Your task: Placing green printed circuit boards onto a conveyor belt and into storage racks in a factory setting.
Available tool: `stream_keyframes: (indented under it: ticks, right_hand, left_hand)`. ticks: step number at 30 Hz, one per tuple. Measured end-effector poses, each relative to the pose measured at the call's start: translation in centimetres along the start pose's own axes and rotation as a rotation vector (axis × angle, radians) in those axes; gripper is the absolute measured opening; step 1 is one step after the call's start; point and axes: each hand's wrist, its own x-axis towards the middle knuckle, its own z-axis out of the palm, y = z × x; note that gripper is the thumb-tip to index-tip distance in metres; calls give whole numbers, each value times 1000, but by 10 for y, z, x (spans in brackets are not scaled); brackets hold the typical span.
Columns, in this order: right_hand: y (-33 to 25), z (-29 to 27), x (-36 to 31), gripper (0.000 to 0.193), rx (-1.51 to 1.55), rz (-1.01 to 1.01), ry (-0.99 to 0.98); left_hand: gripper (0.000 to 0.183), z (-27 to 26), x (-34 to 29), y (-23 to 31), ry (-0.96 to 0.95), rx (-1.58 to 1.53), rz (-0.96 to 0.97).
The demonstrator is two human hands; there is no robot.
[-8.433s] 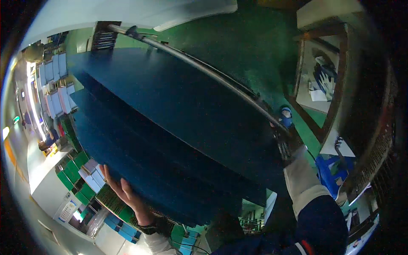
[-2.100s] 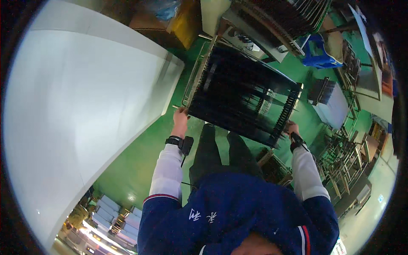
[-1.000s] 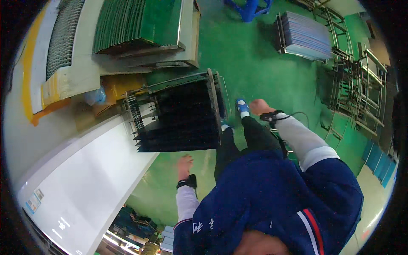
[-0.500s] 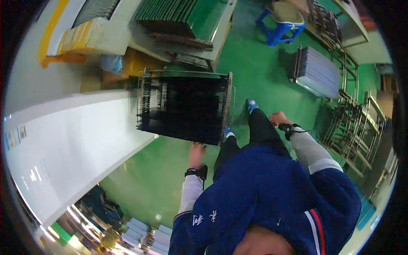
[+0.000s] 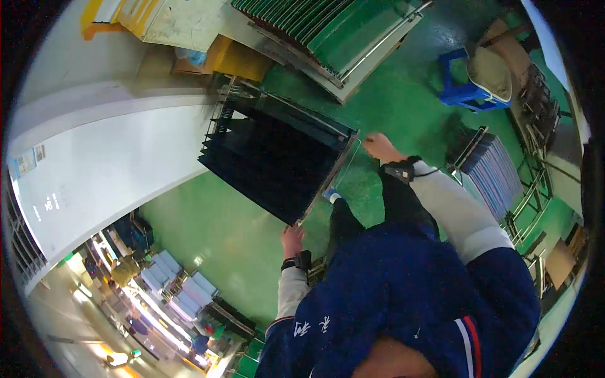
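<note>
A metal-framed rack (image 5: 350, 146) packed with dark, thin panels (image 5: 277, 157) stands in front of me, turned at an angle. A thin wire handle runs along its side toward me. My left hand (image 5: 292, 240) is closed at the rack's near lower corner, its fingertips partly hidden. At the other end of that side, my right hand (image 5: 382, 148) has curled fingers against the handle. Both wrists carry black strapped devices.
A tall white cabinet (image 5: 120, 157) stands at left, close to the rack. Green panels (image 5: 353, 38) fill a rack on a table ahead. A blue stool (image 5: 463, 82) and a rack of bluish panels (image 5: 490, 170) stand at right on the green floor (image 5: 214, 246).
My right hand has come forward and left, from beside my leg to the rack's handle. The rack now sits tilted in view, and my view has swung round.
</note>
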Motion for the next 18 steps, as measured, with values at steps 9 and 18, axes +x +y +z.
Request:
stream_keyframes:
  ticks: [9, 18]
  right_hand:
    - [-53, 11, 81, 32, -192, -7, -19]
    - [-57, 26, 99, 32, -317, 50, -142]
  left_hand:
    - [38, 87, -19, 43, 263, -510, -404]
    - [28, 118, 18, 69, 603, -1066, -694]
